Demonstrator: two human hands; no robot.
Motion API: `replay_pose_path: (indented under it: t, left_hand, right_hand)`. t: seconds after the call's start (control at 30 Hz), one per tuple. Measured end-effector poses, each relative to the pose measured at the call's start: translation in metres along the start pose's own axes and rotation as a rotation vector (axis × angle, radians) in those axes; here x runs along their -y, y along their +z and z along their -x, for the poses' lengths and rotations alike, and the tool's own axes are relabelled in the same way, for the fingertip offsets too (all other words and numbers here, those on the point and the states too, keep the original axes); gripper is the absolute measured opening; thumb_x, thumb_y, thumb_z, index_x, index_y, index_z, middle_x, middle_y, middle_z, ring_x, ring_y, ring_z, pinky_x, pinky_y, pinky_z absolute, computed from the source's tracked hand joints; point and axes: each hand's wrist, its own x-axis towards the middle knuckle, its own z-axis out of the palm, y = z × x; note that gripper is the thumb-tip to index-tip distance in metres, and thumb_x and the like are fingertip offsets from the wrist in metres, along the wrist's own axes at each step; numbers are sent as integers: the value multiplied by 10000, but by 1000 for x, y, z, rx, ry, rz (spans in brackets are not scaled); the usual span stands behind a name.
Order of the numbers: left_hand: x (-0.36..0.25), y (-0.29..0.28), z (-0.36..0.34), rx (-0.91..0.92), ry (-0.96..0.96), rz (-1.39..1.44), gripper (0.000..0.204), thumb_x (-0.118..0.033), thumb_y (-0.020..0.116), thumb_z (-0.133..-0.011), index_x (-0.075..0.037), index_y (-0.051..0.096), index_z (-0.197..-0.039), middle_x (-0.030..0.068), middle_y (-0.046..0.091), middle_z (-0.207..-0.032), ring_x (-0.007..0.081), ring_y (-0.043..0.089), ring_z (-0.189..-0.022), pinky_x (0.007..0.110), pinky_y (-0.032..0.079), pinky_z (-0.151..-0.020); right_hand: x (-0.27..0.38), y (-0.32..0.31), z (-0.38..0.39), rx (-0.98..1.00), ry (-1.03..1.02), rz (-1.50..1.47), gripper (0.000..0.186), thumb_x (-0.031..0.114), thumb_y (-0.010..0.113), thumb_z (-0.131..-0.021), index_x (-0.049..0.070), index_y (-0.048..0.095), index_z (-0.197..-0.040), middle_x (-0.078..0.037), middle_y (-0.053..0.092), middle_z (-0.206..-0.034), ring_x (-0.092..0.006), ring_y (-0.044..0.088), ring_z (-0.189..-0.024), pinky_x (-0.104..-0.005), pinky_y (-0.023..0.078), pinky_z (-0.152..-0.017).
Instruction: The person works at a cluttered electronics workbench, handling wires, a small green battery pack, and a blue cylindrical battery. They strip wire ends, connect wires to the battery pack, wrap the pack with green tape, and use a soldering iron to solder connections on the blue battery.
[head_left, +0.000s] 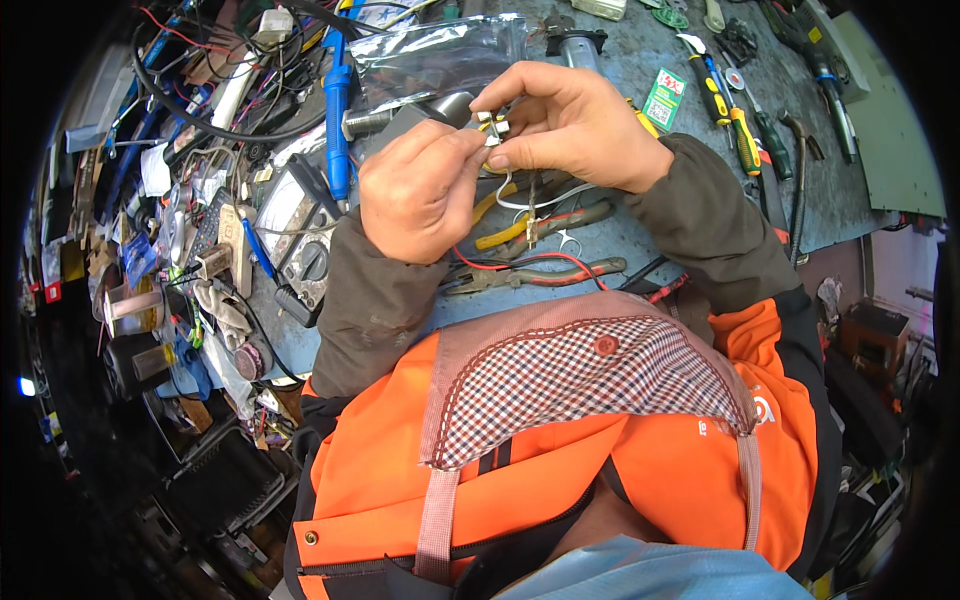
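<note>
My left hand [418, 190] and my right hand [575, 125] meet over the blue worktop. Between their fingertips is a small white plastic piece [494, 130], perhaps a connector, with a white wire [507, 195] hanging below it. My left thumb and forefinger are pinched together at its lower edge. The right thumb and fingers curl round its other side, hiding part of it. Just beneath lie pliers with yellow grips [500, 237] and pliers with red grips [565, 276]. A thick metal bolt [370, 122] rests behind my left hand.
A blue soldering iron [338, 130] lies left of my hands, near an analog meter [305, 255] and tangled cables and parts. Behind them is a silvery plastic bag [440, 60]. Yellow-and-black screwdrivers [712, 95] and a hammer [799, 150] lie to the right.
</note>
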Motion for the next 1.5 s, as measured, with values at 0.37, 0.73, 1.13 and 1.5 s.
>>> replay_pose_path:
  t: [0.37, 0.73, 1.13, 1.5]
  left_hand:
    - [-8, -5, -2, 73, -34, 4, 171, 97, 749, -882, 49, 745, -1045, 169, 718, -866, 301, 712, -702, 358, 553, -628]
    - [-7, 1, -3, 36, 40, -71, 189, 106, 752, -881, 57, 745, -1064, 183, 711, -873, 323, 708, -709, 363, 561, -650]
    - [4, 4, -1, -82, -135, 113, 156, 45, 766, -960, 53, 757, -1116, 155, 744, -949, 216, 707, -782, 310, 553, -696]
    - [7, 6, 0, -44, -46, 102, 163, 34, 791, -919, -3, 768, -1076, 121, 734, -918, 262, 726, -763, 347, 565, -657]
  right_hand:
    - [3, 5, 1, -47, 78, -134, 402, 53, 877, -853, 1, 703, -1212, -19, 734, -931, -75, 674, -826, -264, 538, -725]
    - [7, -3, 3, -63, 114, 30, 362, 87, 847, -807, 8, 721, -1137, -30, 715, -908, -75, 653, -800, -279, 527, -712]
    - [20, -16, 2, -121, -65, 101, 422, -22, 773, -971, 12, 667, -1378, -46, 734, -1127, -105, 718, -989, -265, 598, -853]
    - [9, -7, 0, -70, -1, -7, 466, 28, 816, -960, 27, 672, -1403, -36, 749, -963, -81, 702, -908, -247, 568, -787]
